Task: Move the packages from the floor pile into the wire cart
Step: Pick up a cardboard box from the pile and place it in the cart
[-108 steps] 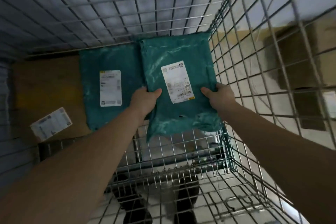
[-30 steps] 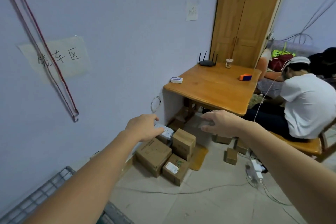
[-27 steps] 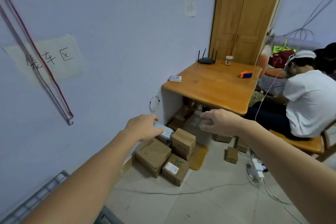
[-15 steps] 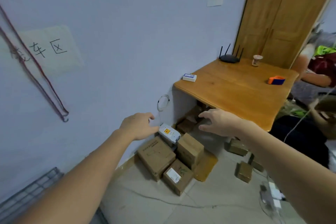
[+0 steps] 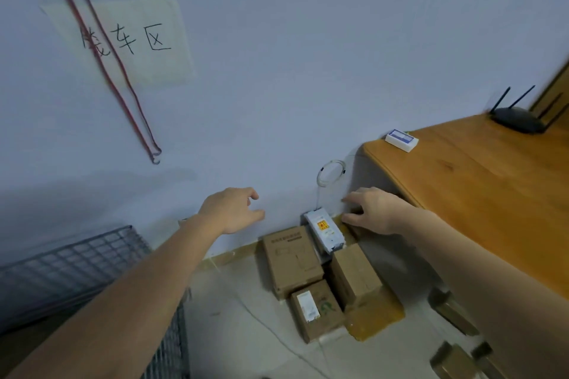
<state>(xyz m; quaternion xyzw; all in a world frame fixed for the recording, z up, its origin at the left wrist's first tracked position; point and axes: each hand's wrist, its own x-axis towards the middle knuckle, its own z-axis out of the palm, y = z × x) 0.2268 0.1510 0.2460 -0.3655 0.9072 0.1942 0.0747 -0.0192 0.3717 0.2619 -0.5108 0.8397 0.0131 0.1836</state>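
Several brown cardboard boxes are piled on the floor against the wall: a flat box [image 5: 291,260], a taller box [image 5: 355,275], a small labelled box [image 5: 315,309]. A white and grey package [image 5: 324,232] with an orange mark lies on top near the wall. My left hand [image 5: 232,209] reaches out, empty, fingers loose, to the left of the pile. My right hand [image 5: 374,209] is stretched out, empty, just right of the white package. The wire cart [image 5: 70,268] shows its rim at the lower left.
A wooden table [image 5: 480,194] juts out on the right with a router [image 5: 517,121] and a small white box [image 5: 401,140] on it. More small boxes [image 5: 452,312] lie under it. A thin cable [image 5: 277,335] crosses the floor. A red cord [image 5: 123,80] hangs on the wall.
I have left the cart, where I laid a teal bag, and turned to the floor pile. Over the last second both empty hands have moved closer to the boxes.
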